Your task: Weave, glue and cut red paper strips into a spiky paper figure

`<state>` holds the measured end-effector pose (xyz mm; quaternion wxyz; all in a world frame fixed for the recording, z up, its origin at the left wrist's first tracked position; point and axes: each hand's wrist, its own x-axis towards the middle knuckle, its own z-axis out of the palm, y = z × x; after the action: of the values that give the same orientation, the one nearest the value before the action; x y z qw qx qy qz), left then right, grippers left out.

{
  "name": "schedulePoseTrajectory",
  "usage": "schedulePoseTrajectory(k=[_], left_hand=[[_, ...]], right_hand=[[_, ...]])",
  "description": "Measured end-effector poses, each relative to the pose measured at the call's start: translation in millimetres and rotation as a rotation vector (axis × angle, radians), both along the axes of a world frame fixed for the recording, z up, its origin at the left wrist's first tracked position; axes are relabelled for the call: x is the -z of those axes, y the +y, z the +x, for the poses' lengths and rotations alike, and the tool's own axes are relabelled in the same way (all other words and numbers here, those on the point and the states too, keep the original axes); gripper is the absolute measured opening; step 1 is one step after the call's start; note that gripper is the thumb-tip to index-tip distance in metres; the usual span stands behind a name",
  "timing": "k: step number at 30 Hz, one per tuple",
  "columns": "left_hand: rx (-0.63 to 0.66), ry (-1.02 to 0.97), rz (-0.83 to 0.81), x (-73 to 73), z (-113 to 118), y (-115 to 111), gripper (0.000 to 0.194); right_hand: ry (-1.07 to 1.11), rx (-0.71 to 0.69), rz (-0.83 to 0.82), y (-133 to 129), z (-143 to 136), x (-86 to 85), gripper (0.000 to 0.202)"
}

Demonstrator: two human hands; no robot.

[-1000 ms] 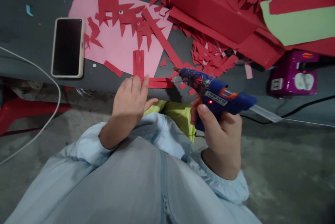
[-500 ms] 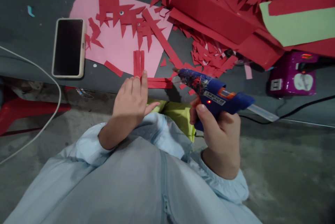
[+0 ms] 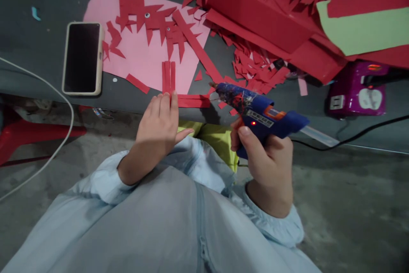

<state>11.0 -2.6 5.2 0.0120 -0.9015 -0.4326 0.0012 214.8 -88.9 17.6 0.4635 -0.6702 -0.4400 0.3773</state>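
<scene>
My left hand (image 3: 159, 117) lies flat at the table's near edge, fingers stretched out. Its fingertips rest on the near ends of upright red paper strips (image 3: 168, 76), where they meet sideways red strips (image 3: 194, 101). My right hand (image 3: 268, 153) is wrapped round the handle of a blue glue gun (image 3: 255, 107) with a lit red light. The gun's nozzle points left, close to the right end of the sideways strips, and a clear glue stick (image 3: 321, 135) juts from its back. Beyond the strips, red paper fish shapes with stick-on eyes (image 3: 132, 7) lie on a pink sheet (image 3: 140, 56).
A phone (image 3: 82, 58) lies left of the pink sheet. Red scraps (image 3: 255, 70) and folded red sheets (image 3: 255, 17) are heaped at the right. A purple power socket (image 3: 358, 92) sits at the right edge, with a black cord (image 3: 367, 132). A white cable (image 3: 68, 124) crosses the left.
Almost nothing differs. My left fingers have drawn in slightly, the index finger a touch lower and further left. The glue gun stays in my right hand in nearly the same place.
</scene>
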Motion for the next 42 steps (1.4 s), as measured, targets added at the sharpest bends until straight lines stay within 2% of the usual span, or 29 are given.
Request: schedulePoseTrajectory(k=[4, 7, 12, 17, 19, 24, 30, 35, 42], left_hand=[[0.069, -0.013, 0.005, -1.1, -6, 1, 0.074], [0.138, -0.030, -0.003, -3.3, -10, 1, 0.075], [0.045, -0.056, -0.008, -0.7, -10, -2, 0.094], [0.041, -0.031, -0.018, -1.5, -8, -1, 0.074], [0.042, -0.030, -0.039, -2.6, -9, 1, 0.071], [0.091, -0.066, -0.063, -1.0, -13, 1, 0.078], [0.056, -0.031, 0.003, -0.8, -12, -2, 0.098], [0.068, 0.021, 0.028, -4.2, -10, 0, 0.078], [0.081, -0.048, -0.043, -3.5, -16, 2, 0.074]], right_hand=[[0.027, 0.005, 0.008, 1, -1, -0.5, 0.020], [0.024, 0.002, 0.023, 2, -2, -1.0, 0.019], [0.024, 0.003, 0.027, 1, -2, -0.9, 0.018], [0.020, 0.009, 0.013, -1, 0, 1.8, 0.017], [0.023, 0.011, 0.015, -1, 0, 2.6, 0.017], [0.030, 0.001, 0.029, 1, -1, 1.8, 0.015], [0.013, 0.002, 0.020, 0, -1, 1.1, 0.016], [0.023, 0.008, 0.000, 0, -2, 1.2, 0.019], [0.009, 0.007, -0.012, -2, -1, 4.1, 0.019]])
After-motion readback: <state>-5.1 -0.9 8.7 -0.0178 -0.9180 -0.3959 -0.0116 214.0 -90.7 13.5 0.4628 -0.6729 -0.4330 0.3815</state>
